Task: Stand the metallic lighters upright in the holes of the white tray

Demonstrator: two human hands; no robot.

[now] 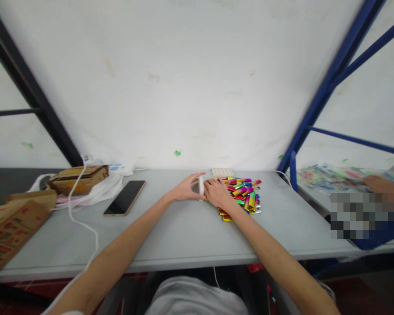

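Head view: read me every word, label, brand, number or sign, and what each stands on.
No text is readable.
Large brown cardboard piece: red print, too blurred.
Small brown cardboard box: any print too blurred.
Flat white-and-blue item: marks too small.
White wall: green scribbles, no clear word.

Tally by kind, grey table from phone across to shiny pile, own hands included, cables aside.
Phone: 1
White piece at the hands: 1
Hands, left hand and right hand: 2
White gridded item: 1
Shiny pile: 1, pieces overlap, uncountable
Total: 6
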